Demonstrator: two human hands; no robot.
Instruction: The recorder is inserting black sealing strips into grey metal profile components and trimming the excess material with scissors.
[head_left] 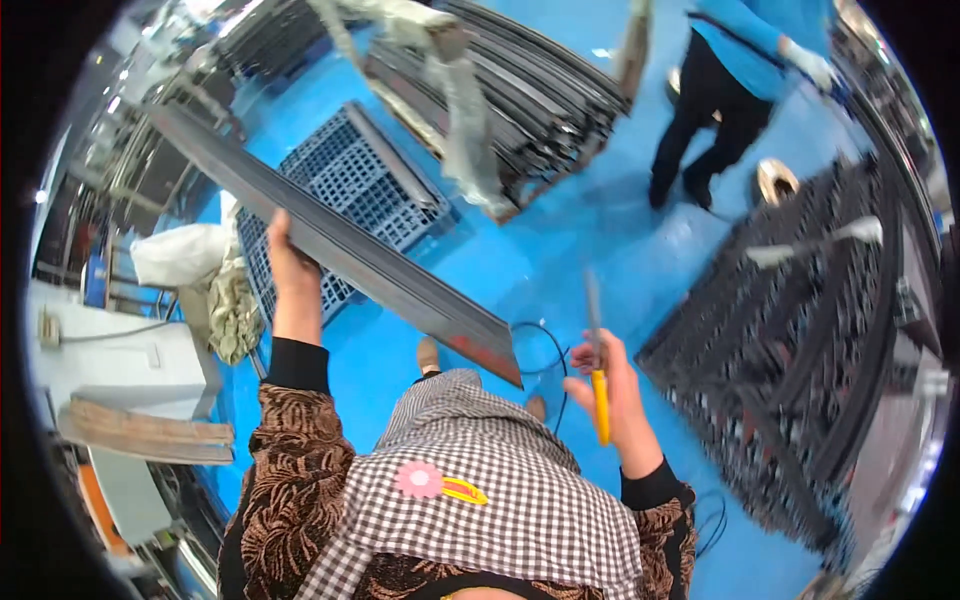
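Note:
My left hand [290, 265] is closed on a long dark grey profile strip [350, 258], gripping it from its near side. Ridges run along the strip, which slants from the upper left down to an angled cut end in the middle of the view. Reddish marks show near that end. To the right of it, my right hand [622, 385] grips a yellow-handled tool [601, 400] with a narrow grey blade pointing away from me. The blade is blurred, so its exact kind does not show. It stands apart from the strip's end.
Beyond the strip lies a blue-grey plastic pallet [345, 165]. A wrapped rack [470, 140] holds stacked dark profiles. At right is a large pile of dark profiles [790, 330]. A person in blue [735, 60] stands at the far right. A black cable [545, 335] curls over the blue floor.

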